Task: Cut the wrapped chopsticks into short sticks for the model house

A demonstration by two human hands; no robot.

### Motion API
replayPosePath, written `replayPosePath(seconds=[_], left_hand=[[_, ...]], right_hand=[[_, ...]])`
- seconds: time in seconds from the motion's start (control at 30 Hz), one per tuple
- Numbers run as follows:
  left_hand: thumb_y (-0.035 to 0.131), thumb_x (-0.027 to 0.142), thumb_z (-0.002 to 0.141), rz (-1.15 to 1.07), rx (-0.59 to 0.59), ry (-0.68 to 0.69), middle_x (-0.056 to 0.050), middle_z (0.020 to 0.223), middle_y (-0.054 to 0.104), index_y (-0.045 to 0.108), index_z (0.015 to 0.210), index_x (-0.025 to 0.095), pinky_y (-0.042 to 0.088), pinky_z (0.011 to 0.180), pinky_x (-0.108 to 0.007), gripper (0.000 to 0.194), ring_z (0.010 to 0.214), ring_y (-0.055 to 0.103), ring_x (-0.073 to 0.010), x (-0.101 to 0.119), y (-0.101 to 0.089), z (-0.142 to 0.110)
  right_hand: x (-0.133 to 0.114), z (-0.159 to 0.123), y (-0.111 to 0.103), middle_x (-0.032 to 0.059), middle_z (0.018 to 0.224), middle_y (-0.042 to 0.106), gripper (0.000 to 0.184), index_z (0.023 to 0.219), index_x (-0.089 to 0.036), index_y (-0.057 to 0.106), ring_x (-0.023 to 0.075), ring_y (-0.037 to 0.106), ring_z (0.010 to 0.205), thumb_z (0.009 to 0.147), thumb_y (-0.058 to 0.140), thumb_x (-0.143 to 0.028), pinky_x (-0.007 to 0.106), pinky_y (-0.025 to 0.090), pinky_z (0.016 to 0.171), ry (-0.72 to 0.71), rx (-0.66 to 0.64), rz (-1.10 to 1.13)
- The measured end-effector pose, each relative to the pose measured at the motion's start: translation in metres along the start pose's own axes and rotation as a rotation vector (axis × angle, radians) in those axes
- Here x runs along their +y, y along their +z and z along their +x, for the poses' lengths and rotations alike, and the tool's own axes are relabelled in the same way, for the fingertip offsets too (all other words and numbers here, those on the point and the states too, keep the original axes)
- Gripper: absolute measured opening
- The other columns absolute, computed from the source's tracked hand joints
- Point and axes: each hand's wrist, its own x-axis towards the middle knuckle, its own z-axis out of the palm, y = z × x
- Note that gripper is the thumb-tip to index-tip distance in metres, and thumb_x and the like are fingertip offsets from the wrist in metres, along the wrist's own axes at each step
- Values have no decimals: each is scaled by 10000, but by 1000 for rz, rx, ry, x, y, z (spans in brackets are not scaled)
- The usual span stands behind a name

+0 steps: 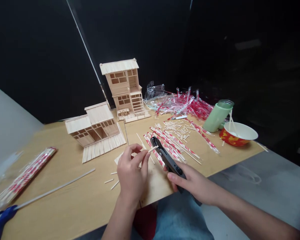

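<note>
My left hand [133, 170] pinches a short wooden chopstick piece [153, 149] between thumb and fingers. The piece points right, its tip at the head of a black hand cutter [166, 158]. Wrapped around the cutter's handles is my right hand [190, 181]. Whether the blades touch the wood I cannot tell. Beneath and behind the tool lie several chopsticks in red-and-white wrappers [176, 146]. A few cut sticks [109, 181] rest on the wooden board to the left of my left hand.
Two stick-built model houses, one tall [126, 90] and one low [96, 128], stand behind. Farther right are cut pieces [177, 129], torn wrappers [190, 103], a tilted green bottle [217, 116] and a red bowl [237, 138]. Left lie packed chopsticks [32, 170] and a blue-handled tool [3, 218].
</note>
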Motion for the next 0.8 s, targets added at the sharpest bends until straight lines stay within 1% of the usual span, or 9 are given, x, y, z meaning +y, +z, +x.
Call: replayPosePath(seconds=[0.1,0.3,0.4,0.5,0.57,0.6,0.7,0.77,0.8], left_hand=[[657,206,899,118,2,86,-72,964,658,737,883,186,467,673,-286,84,798,626,-164,3,3,5],[643,187,891,248,10,217,-83,989,689,723,897,195,436,695,-302,80,795,625,-181,13,12,16],[626,185,898,263,-3,268,-86,986,700,715,881,192,432,711,-313,91,805,626,-191,20,15,24],[605,168,908,288,-16,343,-80,984,715,710,876,193,415,710,-321,112,820,629,-202,26,24,36],[599,159,913,313,-40,376,-78,993,722,711,868,192,400,705,-326,125,842,630,-213,30,34,45],[593,156,919,322,-63,381,-80,1000,722,712,863,188,398,711,-330,135,858,630,-219,33,41,49],[544,145,951,316,-181,357,-103,1016,706,721,886,152,413,770,-357,189,912,626,-238,44,65,58],[532,139,955,278,-256,386,-133,1038,693,729,920,113,424,770,-364,202,936,625,-244,49,81,63],[528,146,958,280,-271,398,-133,1088,685,735,931,118,428,778,-356,210,977,621,-239,50,89,65]], right_hand=[[-1,2,-8,3,705,623,412,1069,-187,612,179,593,708,939,557,-574,298,473,682,-14,10,15],[-2,-2,-19,-9,691,599,428,1003,-187,576,159,565,666,951,510,-607,285,453,658,2,-32,39],[-4,-3,-26,-9,668,602,417,941,-202,580,168,572,655,954,497,-610,295,451,659,-9,20,-26],[-4,-3,-34,-4,601,602,410,785,-218,568,177,583,621,966,493,-578,313,456,662,-63,102,-124],[0,-1,-42,-9,545,587,423,730,-219,554,170,572,559,966,499,-566,306,453,614,-68,130,-145],[4,-1,-46,-13,523,578,434,719,-217,549,164,561,523,958,502,-576,297,445,573,-47,140,-138],[21,0,-62,-8,489,562,511,673,-206,528,152,535,451,909,514,-659,276,410,484,64,159,-108],[33,4,-73,6,479,556,557,627,-202,520,150,531,448,871,536,-703,278,412,487,124,157,-93],[38,7,-78,6,465,544,565,617,-207,510,151,524,438,852,548,-720,282,410,483,158,155,-68]])
